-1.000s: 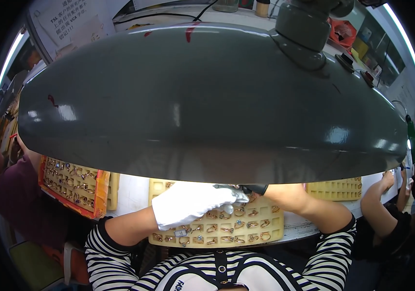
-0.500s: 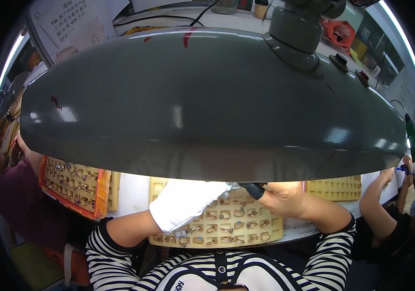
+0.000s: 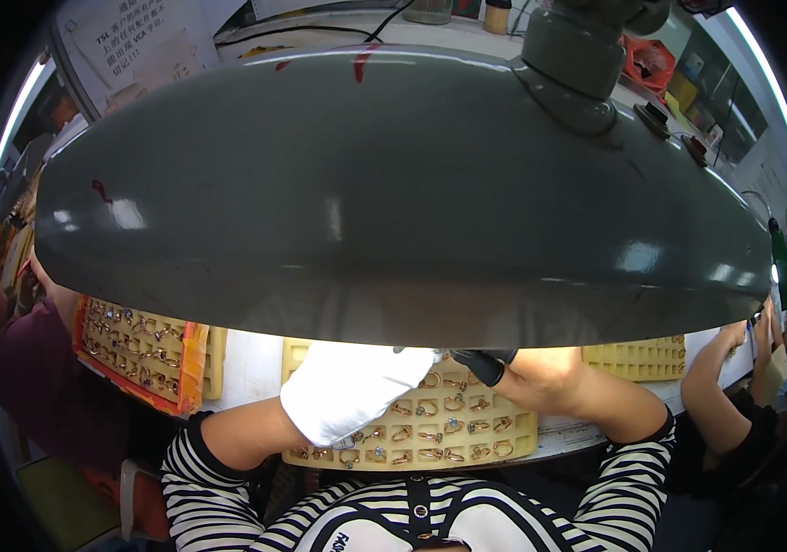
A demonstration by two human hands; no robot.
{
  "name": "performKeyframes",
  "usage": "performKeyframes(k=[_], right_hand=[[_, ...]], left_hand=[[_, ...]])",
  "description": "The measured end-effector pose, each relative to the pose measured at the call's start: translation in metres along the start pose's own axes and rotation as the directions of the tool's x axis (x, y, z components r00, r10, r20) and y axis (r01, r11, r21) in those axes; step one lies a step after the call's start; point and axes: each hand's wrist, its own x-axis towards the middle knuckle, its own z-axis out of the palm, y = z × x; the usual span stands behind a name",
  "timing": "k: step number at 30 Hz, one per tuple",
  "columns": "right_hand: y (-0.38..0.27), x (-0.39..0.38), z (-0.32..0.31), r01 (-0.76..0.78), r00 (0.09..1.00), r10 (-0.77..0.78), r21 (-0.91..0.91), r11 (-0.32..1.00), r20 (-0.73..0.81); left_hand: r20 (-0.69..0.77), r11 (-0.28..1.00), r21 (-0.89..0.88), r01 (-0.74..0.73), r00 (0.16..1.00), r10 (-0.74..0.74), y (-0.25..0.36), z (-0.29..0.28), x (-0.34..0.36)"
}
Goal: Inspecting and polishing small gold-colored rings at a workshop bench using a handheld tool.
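Note:
My left hand (image 3: 352, 382) wears a white glove and reaches over the ring tray, its fingers mostly hidden under the lamp's edge. Opposite it is my right hand (image 3: 541, 373), bare at the wrist. A black covering or object (image 3: 484, 366) shows at its thumb side; I cannot make out which. The two hands nearly meet at the lamp's rim, and what they hold, if anything, is hidden. Below them lies a cream tray (image 3: 524, 449) with rows of gold-coloured rings (image 3: 428, 408), some set with stones, standing in its slots.
A large grey-green lamp hood (image 3: 393, 202) covers the middle of the view. On the left stands an orange-edged tray (image 3: 193, 368) of rings; on the right, another cream slotted tray (image 3: 633, 359). Other people's arms (image 3: 720, 377) work at both sides. A paper cup (image 3: 497, 17) stands behind.
My right hand has turned and shifted slightly, showing the black part differently. My left glove has moved a little, covering a small tag on the tray. The lamp appears slightly shifted.

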Motion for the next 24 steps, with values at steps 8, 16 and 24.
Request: performKeyframes(k=[8, 16, 24], right_hand=[[-0.003, 0.006, -0.010, 0.196, 0.980, -0.198, -0.198, 0.960, 0.012], [-0.006, 0.000, -0.011, -0.018, 1.000, 0.018, 0.033, 0.999, 0.017], [-0.006, -0.001, -0.009, -0.009, 0.999, 0.009, 0.005, 1.000, -0.048]], left_hand=[[0.044, 0.995, 0.102, 0.010, 0.999, -0.015, 0.005, 0.000, 0.003], [0.148, 0.994, -0.089, 0.061, 0.988, -0.047, 0.000, 0.001, -0.003], [-0.024, 1.000, -0.022, -0.014, 1.000, 0.013, 0.001, 0.001, -0.007]])
